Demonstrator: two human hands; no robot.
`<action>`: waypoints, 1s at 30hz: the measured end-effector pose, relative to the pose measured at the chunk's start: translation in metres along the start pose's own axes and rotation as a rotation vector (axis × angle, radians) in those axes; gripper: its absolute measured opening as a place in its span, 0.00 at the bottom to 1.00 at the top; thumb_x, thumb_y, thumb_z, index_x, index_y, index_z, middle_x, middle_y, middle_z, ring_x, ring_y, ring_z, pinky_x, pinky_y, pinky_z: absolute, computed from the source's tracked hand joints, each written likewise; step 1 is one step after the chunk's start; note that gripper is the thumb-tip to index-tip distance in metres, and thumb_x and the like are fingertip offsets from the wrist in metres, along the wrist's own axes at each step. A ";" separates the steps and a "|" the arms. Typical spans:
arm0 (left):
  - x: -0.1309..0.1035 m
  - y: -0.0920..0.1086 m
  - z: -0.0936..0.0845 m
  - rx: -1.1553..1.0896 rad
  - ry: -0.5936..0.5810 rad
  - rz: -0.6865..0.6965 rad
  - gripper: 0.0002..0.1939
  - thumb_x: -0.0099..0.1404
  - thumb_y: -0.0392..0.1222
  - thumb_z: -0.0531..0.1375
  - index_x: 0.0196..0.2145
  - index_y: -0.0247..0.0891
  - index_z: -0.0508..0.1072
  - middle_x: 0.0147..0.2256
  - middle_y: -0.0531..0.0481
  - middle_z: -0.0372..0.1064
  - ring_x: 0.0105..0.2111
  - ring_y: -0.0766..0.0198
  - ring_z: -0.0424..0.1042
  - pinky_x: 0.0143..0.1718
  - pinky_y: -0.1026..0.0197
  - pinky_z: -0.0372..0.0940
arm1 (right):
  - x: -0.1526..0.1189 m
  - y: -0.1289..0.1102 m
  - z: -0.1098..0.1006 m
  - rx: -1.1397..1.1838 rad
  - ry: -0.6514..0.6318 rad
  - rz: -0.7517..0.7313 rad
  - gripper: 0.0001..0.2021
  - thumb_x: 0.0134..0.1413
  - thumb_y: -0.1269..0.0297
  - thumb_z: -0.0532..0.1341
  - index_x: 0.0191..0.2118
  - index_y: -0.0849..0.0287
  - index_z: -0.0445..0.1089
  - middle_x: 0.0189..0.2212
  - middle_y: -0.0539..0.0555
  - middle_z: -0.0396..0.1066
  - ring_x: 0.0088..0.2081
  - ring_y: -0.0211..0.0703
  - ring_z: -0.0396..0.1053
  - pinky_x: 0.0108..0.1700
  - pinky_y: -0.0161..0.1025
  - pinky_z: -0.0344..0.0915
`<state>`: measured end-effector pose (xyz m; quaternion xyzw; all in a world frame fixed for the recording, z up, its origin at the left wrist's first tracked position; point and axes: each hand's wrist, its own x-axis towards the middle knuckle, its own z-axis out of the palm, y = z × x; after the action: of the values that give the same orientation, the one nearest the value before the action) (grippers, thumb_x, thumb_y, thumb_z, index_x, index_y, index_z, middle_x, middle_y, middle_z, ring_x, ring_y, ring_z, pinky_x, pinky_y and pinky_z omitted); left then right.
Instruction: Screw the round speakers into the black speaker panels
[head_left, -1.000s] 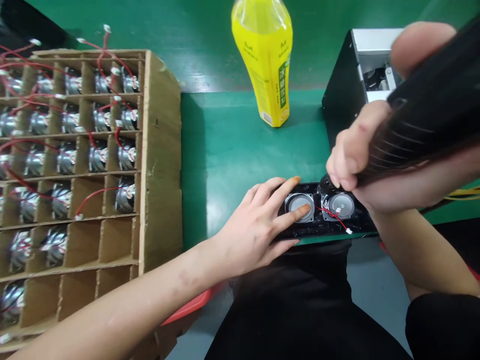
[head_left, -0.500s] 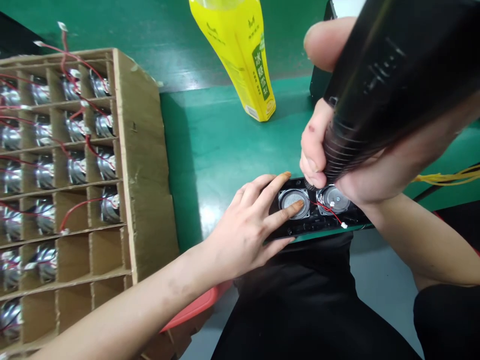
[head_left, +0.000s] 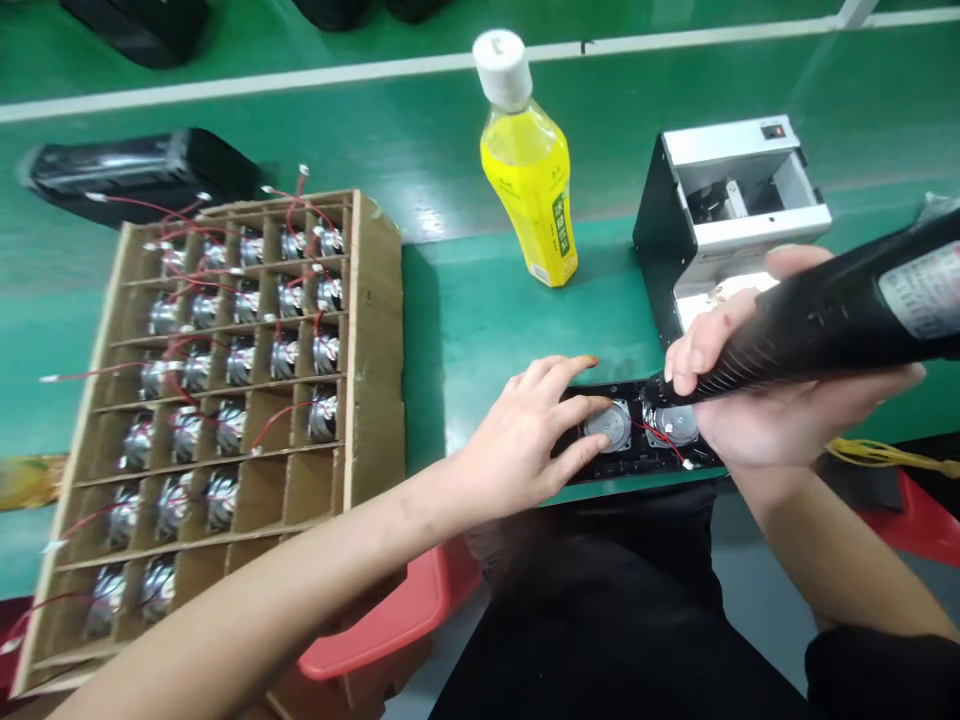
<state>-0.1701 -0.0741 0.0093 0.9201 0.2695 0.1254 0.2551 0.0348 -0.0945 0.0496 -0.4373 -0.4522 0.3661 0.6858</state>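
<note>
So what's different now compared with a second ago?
On the left hand, the thumb has moved up from beside the lower edge of the black panel onto the left speaker. The view now shows more of the bench; the black tool looks flatter, perhaps from that shift. Nothing was let go: the right hand still grips the black tool. The bottle and cardboard box appear unmoved.

black tool [head_left: 817,322] partly beyond view

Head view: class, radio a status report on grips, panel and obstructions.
Left grip open at black panel, on left speaker. Right grip closed round black tool, its narrow end at the panel. Right speaker partly covered by right grip.
</note>
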 end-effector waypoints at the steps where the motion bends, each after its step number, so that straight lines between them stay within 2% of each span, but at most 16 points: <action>1: 0.003 -0.001 -0.001 0.014 -0.028 -0.002 0.19 0.79 0.49 0.54 0.56 0.36 0.77 0.66 0.34 0.63 0.62 0.43 0.65 0.61 0.36 0.66 | -0.002 0.004 -0.001 -0.001 0.010 -0.046 0.41 0.45 0.17 0.56 0.42 0.54 0.62 0.18 0.47 0.57 0.16 0.35 0.54 0.18 0.34 0.54; 7: 0.013 -0.009 0.005 0.028 -0.073 0.008 0.17 0.78 0.43 0.54 0.56 0.33 0.76 0.61 0.37 0.70 0.54 0.49 0.72 0.55 0.43 0.72 | -0.013 0.023 0.005 0.029 0.147 -0.193 0.38 0.56 0.20 0.48 0.48 0.52 0.63 0.20 0.47 0.57 0.17 0.36 0.55 0.19 0.35 0.55; 10: 0.012 -0.011 0.010 0.015 -0.052 0.025 0.16 0.77 0.41 0.55 0.55 0.33 0.75 0.59 0.39 0.72 0.51 0.52 0.72 0.54 0.46 0.73 | -0.015 0.029 0.009 0.059 0.157 -0.256 0.35 0.60 0.23 0.48 0.50 0.53 0.60 0.20 0.46 0.58 0.16 0.36 0.55 0.18 0.34 0.55; 13: 0.011 -0.011 0.012 0.024 -0.028 0.027 0.15 0.77 0.41 0.55 0.54 0.35 0.75 0.58 0.40 0.73 0.51 0.52 0.72 0.54 0.46 0.73 | -0.016 0.034 0.008 0.072 0.148 -0.293 0.33 0.61 0.26 0.51 0.50 0.54 0.60 0.21 0.46 0.60 0.16 0.37 0.57 0.18 0.34 0.56; 18: 0.010 -0.007 0.014 0.029 -0.010 0.015 0.15 0.76 0.41 0.55 0.54 0.35 0.75 0.58 0.39 0.72 0.52 0.51 0.71 0.54 0.46 0.73 | -0.016 0.038 0.008 0.095 0.138 -0.323 0.32 0.63 0.28 0.50 0.51 0.53 0.63 0.21 0.47 0.61 0.17 0.36 0.57 0.18 0.32 0.55; 24: 0.009 -0.007 0.015 0.047 -0.018 0.000 0.15 0.77 0.41 0.55 0.55 0.34 0.75 0.57 0.39 0.72 0.51 0.51 0.71 0.53 0.46 0.73 | -0.019 0.040 0.006 0.088 0.078 -0.313 0.30 0.63 0.29 0.53 0.51 0.53 0.64 0.23 0.47 0.62 0.19 0.36 0.59 0.20 0.33 0.60; 30: 0.007 -0.006 0.015 0.094 -0.021 -0.001 0.16 0.77 0.41 0.55 0.56 0.34 0.75 0.61 0.36 0.68 0.55 0.47 0.69 0.54 0.43 0.72 | -0.017 0.028 0.001 0.113 0.120 -0.310 0.30 0.62 0.28 0.53 0.50 0.52 0.63 0.21 0.46 0.61 0.17 0.36 0.56 0.17 0.33 0.55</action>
<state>-0.1612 -0.0721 -0.0055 0.9322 0.2729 0.1030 0.2145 0.0255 -0.1000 0.0187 -0.3442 -0.4514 0.2540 0.7831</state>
